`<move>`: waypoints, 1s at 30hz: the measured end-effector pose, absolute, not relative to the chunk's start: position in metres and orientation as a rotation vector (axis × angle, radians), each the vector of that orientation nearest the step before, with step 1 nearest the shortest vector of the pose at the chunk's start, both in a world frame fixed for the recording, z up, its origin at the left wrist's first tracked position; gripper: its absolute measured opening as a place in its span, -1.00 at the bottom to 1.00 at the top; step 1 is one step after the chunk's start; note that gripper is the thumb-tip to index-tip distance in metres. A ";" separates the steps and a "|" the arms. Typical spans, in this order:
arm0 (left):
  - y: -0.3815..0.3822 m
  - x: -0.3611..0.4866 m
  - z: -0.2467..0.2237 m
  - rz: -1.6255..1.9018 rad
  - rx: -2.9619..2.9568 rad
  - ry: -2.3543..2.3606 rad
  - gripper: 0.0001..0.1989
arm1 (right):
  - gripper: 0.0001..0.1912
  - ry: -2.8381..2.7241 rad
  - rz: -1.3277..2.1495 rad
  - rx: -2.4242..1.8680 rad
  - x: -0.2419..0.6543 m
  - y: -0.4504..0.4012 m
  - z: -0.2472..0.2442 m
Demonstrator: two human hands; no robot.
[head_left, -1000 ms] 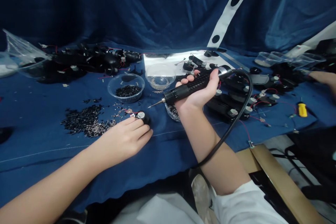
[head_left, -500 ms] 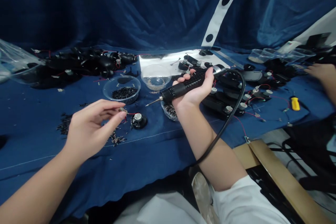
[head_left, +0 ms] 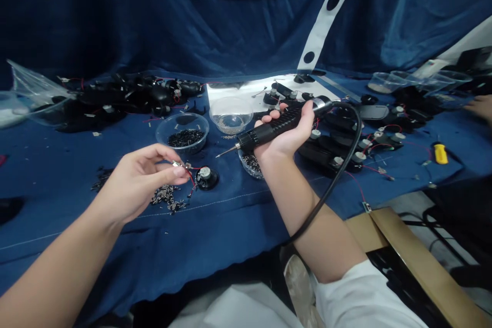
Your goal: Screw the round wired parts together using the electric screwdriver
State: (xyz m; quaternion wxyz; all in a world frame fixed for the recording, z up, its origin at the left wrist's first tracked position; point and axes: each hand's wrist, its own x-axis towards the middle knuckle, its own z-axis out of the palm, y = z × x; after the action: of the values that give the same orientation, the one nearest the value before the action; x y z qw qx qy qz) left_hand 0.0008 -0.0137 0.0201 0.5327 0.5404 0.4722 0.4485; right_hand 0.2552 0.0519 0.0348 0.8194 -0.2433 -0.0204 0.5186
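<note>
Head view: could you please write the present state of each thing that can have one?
Left hand, grip closed on small wired part
Small wired part, held, red wire running to motor piece
Right hand, grip closed around corded driver
Corded driver, raised, not touching motor piece
Motor piece, resting on blue cloth
Bowl beyond left hand, uncovered, holding black pieces
Yellow-handled tool, lying on cloth
Cardboard box, open

Three clear bowls [head_left: 160,131] stand midway along the counter [head_left: 215,236]. There is one electric screwdriver [head_left: 282,124], one yellow screwdriver [head_left: 440,154] toward the front right corner and one cardboard box [head_left: 407,246].
</note>
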 end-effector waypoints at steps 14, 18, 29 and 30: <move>-0.009 -0.011 0.014 1.108 2.052 1.184 -0.71 | -0.50 -0.057 1.121 -0.490 0.255 0.052 0.033; -0.011 -0.012 0.019 1.050 2.036 1.128 -0.78 | -0.48 -0.073 1.104 -0.514 0.255 0.053 0.032; -0.012 -0.018 0.018 1.078 2.144 1.120 -0.78 | -0.49 -0.101 1.093 -0.535 0.254 0.052 0.032; -0.012 -0.020 0.019 1.080 2.156 1.107 -0.74 | -0.49 -0.094 1.094 -0.533 0.254 0.052 0.032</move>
State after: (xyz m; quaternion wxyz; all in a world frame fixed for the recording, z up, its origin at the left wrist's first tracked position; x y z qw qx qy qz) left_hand -0.0202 -0.0121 0.0190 0.2418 0.7884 0.4050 0.3949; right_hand 0.2539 0.0520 0.0319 0.8197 -0.2501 -0.0443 0.5135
